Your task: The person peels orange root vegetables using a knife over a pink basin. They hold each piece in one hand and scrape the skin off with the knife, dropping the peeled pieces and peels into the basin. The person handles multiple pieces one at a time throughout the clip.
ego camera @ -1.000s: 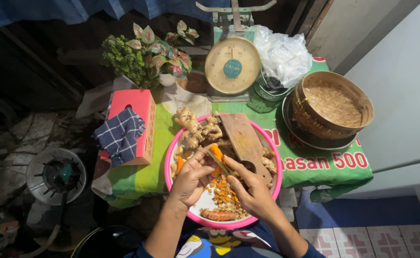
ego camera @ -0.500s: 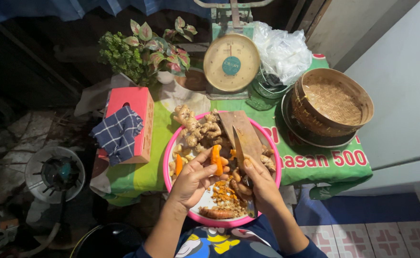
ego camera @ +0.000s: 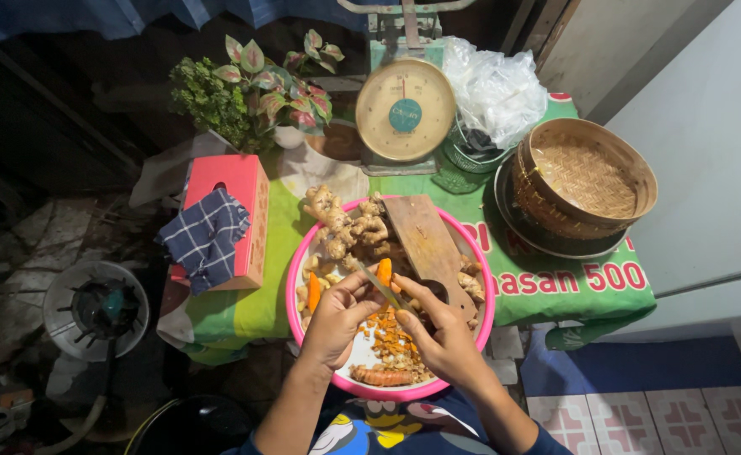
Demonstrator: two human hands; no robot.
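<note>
Right over the pink basin [ego camera: 293, 297], both hands meet above its near half. The left hand [ego camera: 337, 318] is closed around an orange piece of turmeric [ego camera: 384, 272], pinching it between thumb and fingertips so that its bright cut end sticks up toward the basin's middle. The right hand [ego camera: 446, 337] is wrapped tight on the handle of a knife [ego camera: 379, 285], whose thin blade slants up and leftward to touch the orange piece. Beneath the hands, on the basin's white floor, lies a heap of orange peelings and small roots [ego camera: 391, 344], and one longer reddish root [ego camera: 380, 377] rests along the basin's near rim. In the far part of the basin sits a knobbly clump of ginger [ego camera: 345, 221], and beside it a wooden cutting board [ego camera: 425, 240] leans across the right side of the basin, its handle end pointing down by the right hand. Left of the basin stands a red box [ego camera: 248, 181] with a dark checked cloth [ego camera: 206, 236] draped over it. Beyond the basin is a round-faced weighing scale [ego camera: 404, 109], with a leafy potted plant [ego camera: 244, 93] to its left and a clear plastic bag [ego camera: 492, 84] to its right. Right of the basin, a woven bamboo basket [ego camera: 585, 181] rests on the green printed table cover [ego camera: 556, 291].
</note>
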